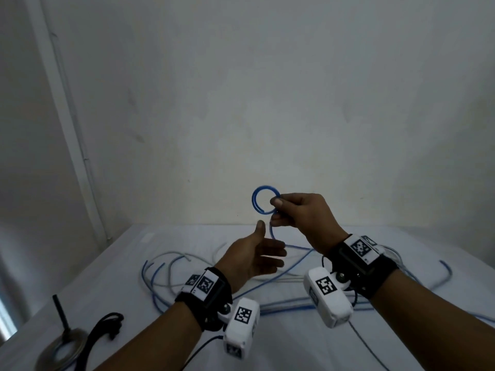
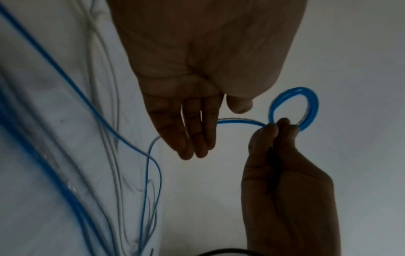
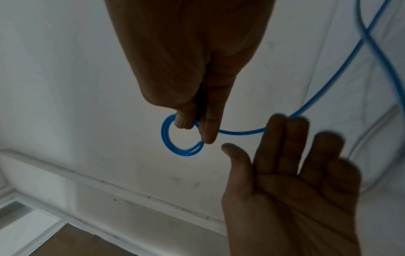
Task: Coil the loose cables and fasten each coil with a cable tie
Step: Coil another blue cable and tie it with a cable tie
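right hand (image 1: 302,212) pinching blue cable coil (image 1: 265,200), left hand (image 1: 254,257) just below

No readable txt or nos., only b/w square code markers (image 1: 326,285) on wrist cams & straps

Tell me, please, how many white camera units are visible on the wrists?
2: the left camera unit hangs under the left wrist; the right camera unit under the right wrist. None appears hidden.
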